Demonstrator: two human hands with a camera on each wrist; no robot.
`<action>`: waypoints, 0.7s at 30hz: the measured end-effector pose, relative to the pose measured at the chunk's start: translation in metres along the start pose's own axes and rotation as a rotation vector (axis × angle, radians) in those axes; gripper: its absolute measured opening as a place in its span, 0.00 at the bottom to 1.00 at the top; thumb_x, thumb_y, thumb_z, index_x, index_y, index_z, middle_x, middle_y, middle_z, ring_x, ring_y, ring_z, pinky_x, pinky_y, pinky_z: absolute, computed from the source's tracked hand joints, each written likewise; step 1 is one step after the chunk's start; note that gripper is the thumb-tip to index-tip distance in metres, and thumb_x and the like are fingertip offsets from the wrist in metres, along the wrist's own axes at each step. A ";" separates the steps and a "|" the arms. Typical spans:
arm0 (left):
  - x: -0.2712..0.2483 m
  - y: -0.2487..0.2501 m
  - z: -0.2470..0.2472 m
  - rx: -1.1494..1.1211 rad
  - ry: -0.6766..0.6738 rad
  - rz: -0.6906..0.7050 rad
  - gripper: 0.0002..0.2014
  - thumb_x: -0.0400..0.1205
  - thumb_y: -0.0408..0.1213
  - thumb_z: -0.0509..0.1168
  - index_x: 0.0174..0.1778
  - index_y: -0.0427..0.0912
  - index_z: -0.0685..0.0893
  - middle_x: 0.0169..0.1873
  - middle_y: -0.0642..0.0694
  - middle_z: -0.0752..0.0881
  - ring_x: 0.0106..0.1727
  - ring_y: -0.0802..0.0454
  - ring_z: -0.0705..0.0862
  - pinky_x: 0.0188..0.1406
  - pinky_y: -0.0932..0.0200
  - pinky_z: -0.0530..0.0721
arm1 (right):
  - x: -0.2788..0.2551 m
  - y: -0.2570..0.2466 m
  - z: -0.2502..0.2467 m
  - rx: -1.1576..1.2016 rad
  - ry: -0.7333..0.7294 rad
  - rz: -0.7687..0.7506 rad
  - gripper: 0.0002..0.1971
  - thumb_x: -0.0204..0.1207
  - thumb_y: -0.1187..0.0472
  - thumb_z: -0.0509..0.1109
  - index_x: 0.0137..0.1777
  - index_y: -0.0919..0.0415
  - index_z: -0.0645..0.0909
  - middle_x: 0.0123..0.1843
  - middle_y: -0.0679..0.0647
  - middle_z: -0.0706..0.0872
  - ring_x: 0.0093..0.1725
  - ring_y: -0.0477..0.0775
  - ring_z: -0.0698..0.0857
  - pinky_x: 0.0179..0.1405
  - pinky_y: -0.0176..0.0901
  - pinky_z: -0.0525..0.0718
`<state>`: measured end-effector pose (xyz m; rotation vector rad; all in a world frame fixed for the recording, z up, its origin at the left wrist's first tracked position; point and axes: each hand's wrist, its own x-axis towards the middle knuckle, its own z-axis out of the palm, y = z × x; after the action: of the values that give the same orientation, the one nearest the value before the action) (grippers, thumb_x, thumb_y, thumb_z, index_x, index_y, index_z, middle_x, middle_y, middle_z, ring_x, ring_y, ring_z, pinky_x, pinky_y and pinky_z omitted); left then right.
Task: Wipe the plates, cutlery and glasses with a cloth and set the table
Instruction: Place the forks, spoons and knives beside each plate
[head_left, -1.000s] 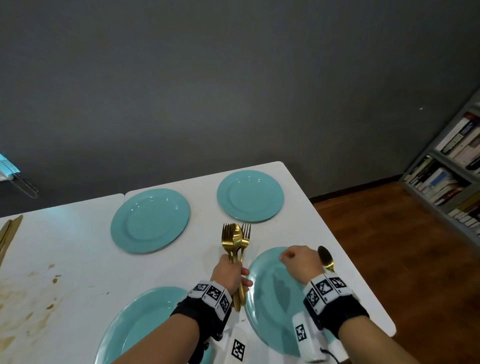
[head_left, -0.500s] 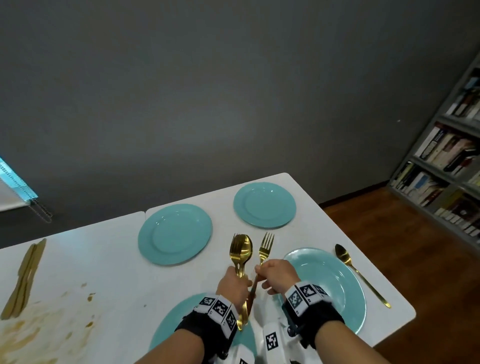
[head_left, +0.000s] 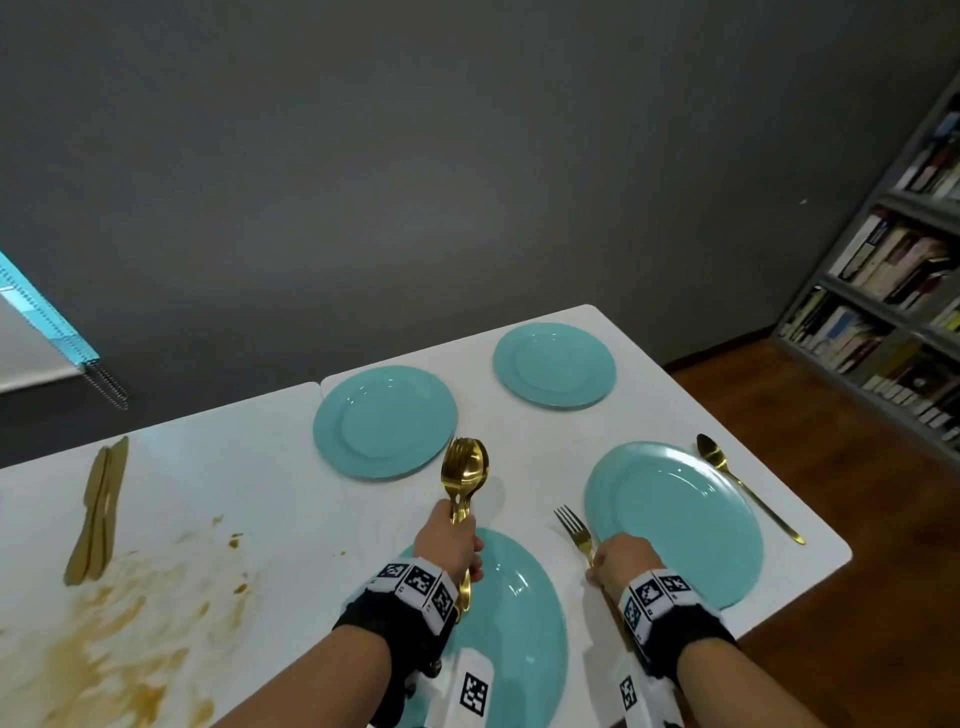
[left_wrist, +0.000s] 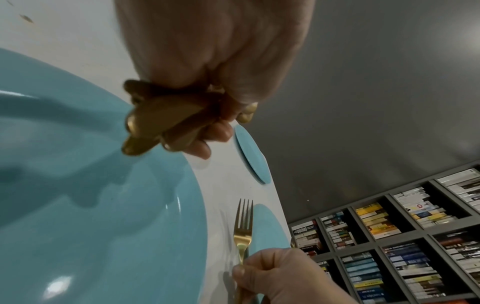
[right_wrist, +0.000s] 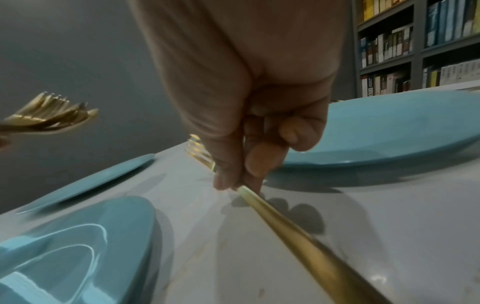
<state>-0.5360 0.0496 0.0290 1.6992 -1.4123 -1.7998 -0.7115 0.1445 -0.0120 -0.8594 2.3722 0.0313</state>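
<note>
Fingers of right hand (head_left: 621, 558) pinch fork (head_left: 573, 530); left hand (head_left: 451, 545) grips cutlery bundle (head_left: 464, 475) upright.

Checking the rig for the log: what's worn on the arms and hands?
Both hands, left hand and right hand, are bare, forearms unsleeved. Each wrist carries a black band topped by white blocks printed with black-and-white square tags; a white tagged unit hangs beneath.

Looks like a home dining room or study: white bench (head_left: 270, 499) set with teal plates (head_left: 384, 421), grey bookshelf (head_left: 883, 291) packed with books, wood floor (head_left: 831, 447), plain grey wall (head_left: 467, 182).
</note>
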 end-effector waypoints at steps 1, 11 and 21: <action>0.000 -0.002 -0.002 0.003 -0.001 0.000 0.06 0.86 0.33 0.52 0.51 0.37 0.72 0.33 0.41 0.76 0.25 0.51 0.72 0.23 0.60 0.77 | 0.001 0.000 0.002 -0.017 0.004 0.006 0.17 0.78 0.52 0.67 0.61 0.60 0.84 0.62 0.55 0.86 0.61 0.53 0.84 0.57 0.36 0.79; 0.002 -0.011 -0.012 0.010 0.042 -0.001 0.06 0.87 0.36 0.53 0.50 0.38 0.72 0.33 0.41 0.77 0.26 0.50 0.73 0.27 0.58 0.78 | 0.012 0.004 0.009 -0.095 0.081 0.044 0.13 0.77 0.56 0.68 0.57 0.61 0.84 0.56 0.56 0.88 0.55 0.54 0.87 0.50 0.39 0.82; 0.006 -0.008 -0.007 0.036 0.039 0.020 0.06 0.86 0.37 0.54 0.49 0.40 0.73 0.33 0.43 0.78 0.26 0.51 0.75 0.28 0.58 0.79 | 0.009 0.002 0.011 -0.188 0.199 0.031 0.11 0.82 0.57 0.63 0.57 0.60 0.83 0.55 0.54 0.88 0.54 0.53 0.87 0.50 0.41 0.84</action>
<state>-0.5285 0.0457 0.0202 1.7217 -1.4489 -1.7315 -0.7127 0.1434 -0.0262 -0.9514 2.6006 0.1926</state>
